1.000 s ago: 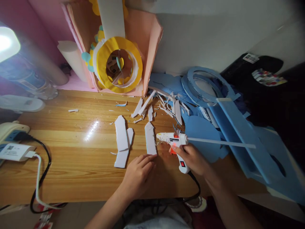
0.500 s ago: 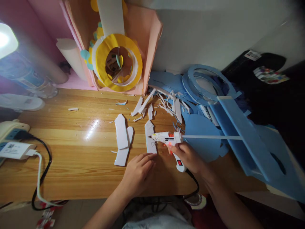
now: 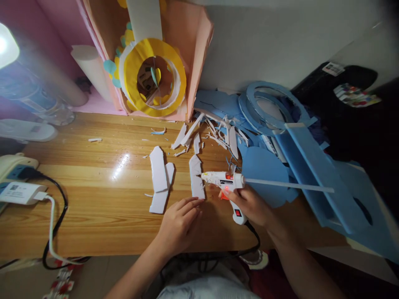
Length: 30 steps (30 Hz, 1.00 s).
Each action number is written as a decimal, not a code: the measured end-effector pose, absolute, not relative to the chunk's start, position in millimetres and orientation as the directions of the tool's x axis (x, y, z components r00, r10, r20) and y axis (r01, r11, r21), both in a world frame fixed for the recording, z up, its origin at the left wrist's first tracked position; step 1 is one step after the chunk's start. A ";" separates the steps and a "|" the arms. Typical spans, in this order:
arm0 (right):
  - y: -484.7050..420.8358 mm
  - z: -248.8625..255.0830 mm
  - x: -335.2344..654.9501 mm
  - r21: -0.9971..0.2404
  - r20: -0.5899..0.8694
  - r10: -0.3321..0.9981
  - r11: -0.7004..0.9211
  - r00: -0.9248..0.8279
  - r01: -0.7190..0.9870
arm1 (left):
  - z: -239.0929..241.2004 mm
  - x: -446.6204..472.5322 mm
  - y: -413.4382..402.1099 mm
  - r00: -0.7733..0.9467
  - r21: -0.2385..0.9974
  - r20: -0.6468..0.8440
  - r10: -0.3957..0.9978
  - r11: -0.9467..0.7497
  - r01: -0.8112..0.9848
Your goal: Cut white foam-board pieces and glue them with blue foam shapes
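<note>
My right hand (image 3: 251, 203) is wrapped round the grip of a white hot glue gun (image 3: 235, 198), its red light lit. A pale glue stick (image 3: 288, 185) runs out of the gun's back. The nozzle points left, at the right edge of a white foam strip (image 3: 195, 176) with a pointed far end. Bent and close together, the fingers of my left hand (image 3: 181, 220) hold the strip's near end against the table; the thumb is hidden. Left of it lies another pointed white foam piece (image 3: 158, 170), overlapping a second white piece (image 3: 159, 202).
White offcuts (image 3: 193, 133) litter the wooden table (image 3: 102, 211). Blue foam rings (image 3: 274, 108) and a blue foam structure (image 3: 324, 178) stand at right. A peach box (image 3: 199, 66) with a yellow ring (image 3: 132, 79) is behind. A power strip (image 3: 18, 166) with cables sits at left.
The glue gun has shifted slightly right, its nozzle drawing back from the strip's middle to its right edge. My left hand stays at the strip's near end.
</note>
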State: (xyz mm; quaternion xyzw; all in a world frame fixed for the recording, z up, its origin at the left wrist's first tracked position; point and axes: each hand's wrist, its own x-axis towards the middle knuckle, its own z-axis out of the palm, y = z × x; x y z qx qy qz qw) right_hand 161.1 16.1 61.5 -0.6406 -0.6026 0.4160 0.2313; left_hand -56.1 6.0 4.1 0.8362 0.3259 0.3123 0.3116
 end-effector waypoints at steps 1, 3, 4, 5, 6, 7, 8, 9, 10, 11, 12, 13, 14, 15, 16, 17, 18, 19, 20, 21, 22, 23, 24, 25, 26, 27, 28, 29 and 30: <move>16.3 61.6 159.6 -0.803 -0.250 0.963 -0.150 -0.098 0.577 | 5.5 -56.9 5.8 0.587 0.725 0.322 0.743 -0.592 0.352; 16.8 60.6 157.3 -0.788 -0.273 0.954 -0.149 -0.122 0.597 | 7.8 -58.5 5.2 0.581 0.722 0.321 0.748 -0.590 0.362; 17.1 59.8 156.4 -0.773 -0.293 0.948 -0.157 -0.125 0.615 | 8.5 -59.2 4.8 0.583 0.721 0.315 0.749 -0.588 0.367; 17.4 59.2 155.7 -0.757 -0.308 0.943 -0.162 -0.128 0.634 | 8.9 -59.8 4.4 0.587 0.719 0.309 0.748 -0.588 0.370; 17.8 58.9 155.0 -0.744 -0.315 0.940 -0.160 -0.129 0.649 | 8.9 -60.2 4.0 0.589 0.719 0.305 0.748 -0.587 0.373; 18.3 58.9 154.3 -0.737 -0.316 0.939 -0.156 -0.131 0.658 | 8.7 -60.4 3.6 0.591 0.718 0.302 0.748 -0.586 0.376; 18.8 59.3 153.6 -0.736 -0.309 0.942 -0.149 -0.133 0.661 | 8.3 -60.5 3.3 0.591 0.718 0.300 0.749 -0.586 0.377; 19.3 59.9 153.0 -0.739 -0.299 0.945 -0.141 -0.133 0.658 | 7.8 -60.5 3.1 0.591 0.717 0.299 0.749 -0.585 0.379; 19.7 60.8 152.5 -0.745 -0.293 0.947 -0.139 -0.132 0.653 | 7.1 -60.4 3.0 0.591 0.716 0.299 0.749 -0.586 0.380; 20.1 61.7 152.2 -0.751 -0.291 0.948 -0.142 -0.129 0.645 | 6.5 -60.3 3.0 0.593 0.716 0.298 0.748 -0.586 0.379; 20.2 62.6 152.1 -0.757 -0.291 0.948 -0.148 -0.126 0.636 | 5.9 -60.2 3.1 0.595 0.718 0.296 0.747 -0.585 0.377; 20.1 63.3 152.4 -0.762 -0.290 0.949 -0.153 -0.121 0.629 | 5.4 -60.1 3.2 0.597 0.719 0.294 0.746 -0.584 0.376; 19.6 63.8 152.9 -0.765 -0.289 0.951 -0.157 -0.114 0.625 | 5.0 -60.1 3.4 0.597 0.721 0.293 0.747 -0.582 0.375; 18.9 64.2 153.9 -0.764 -0.287 0.952 -0.160 -0.107 0.625 | 4.7 -60.2 3.5 0.596 0.723 0.291 0.748 -0.580 0.375; 17.8 64.4 155.1 -0.762 -0.285 0.953 -0.160 -0.103 0.628 | 4.6 -60.3 3.6 0.595 0.724 0.290 0.750 -0.578 0.375; 16.4 64.5 156.6 -0.758 -0.284 0.954 -0.160 -0.099 0.632 | 4.6 -60.4 3.6 0.593 0.726 0.289 0.751 -0.576 0.376; 14.6 64.5 158.3 -0.754 -0.288 0.953 -0.164 -0.097 0.636 | 4.8 -60.5 3.6 0.593 0.726 0.288 0.752 -0.575 0.377; 12.6 64.5 160.0 -0.750 -0.298 0.950 -0.172 -0.094 0.639 | 5.2 -60.5 3.5 0.593 0.727 0.287 0.752 -0.574 0.376; 10.4 64.3 161.7 -0.747 -0.309 0.947 -0.184 -0.088 0.639 | 5.7 -60.6 3.4 0.593 0.727 0.288 0.752 -0.574 0.376; 8.1 64.1 163.4 -0.742 -0.324 0.943 -0.203 -0.076 0.639 | 6.2 -60.5 3.3 0.592 0.727 0.289 0.752 -0.575 0.376; 5.8 63.8 164.9 -0.733 -0.342 0.938 -0.225 -0.062 0.642 | 6.7 -60.4 3.3 0.591 0.726 0.291 0.753 -0.576 0.376; 3.7 63.6 166.3 -0.722 -0.358 0.933 -0.243 -0.049 0.647 | 7.2 -60.1 3.4 0.589 0.725 0.293 0.753 -0.576 0.376; 2.0 63.4 167.5 -0.714 -0.370 0.928 -0.255 -0.041 0.652 | 7.5 -59.8 3.4 0.590 0.725 0.293 0.752 -0.577 0.375; 0.6 63.4 168.4 -0.712 -0.370 0.928 -0.257 -0.038 0.654 | 7.7 -59.4 3.6 0.590 0.726 0.293 0.753 -0.577 0.375; -0.5 63.4 169.0 -0.716 -0.360 0.932 -0.248 -0.041 0.653 | 7.8 -59.0 3.7 0.590 0.727 0.292 0.752 -0.576 0.375; -1.1 63.6 169.3 -0.724 -0.344 0.938 -0.233 -0.047 0.649 | 7.7 -58.8 3.8 0.591 0.727 0.290 0.752 -0.575 0.374; -1.5 63.9 169.1 -0.733 -0.326 0.944 -0.215 -0.056 0.645 | 7.5 -58.7 3.9 0.593 0.728 0.288 0.752 -0.574 0.375; -1.6 64.4 168.5 -0.740 -0.314 0.947 -0.201 -0.065 0.642 | 7.2 -58.7 3.9 0.593 0.728 0.287 0.753 -0.573 0.376; -1.5 64.9 167.5 -0.743 -0.306 0.949 -0.190 -0.074 0.642 | 7.0 -58.9 3.8 0.594 0.728 0.285 0.752 -0.573 0.377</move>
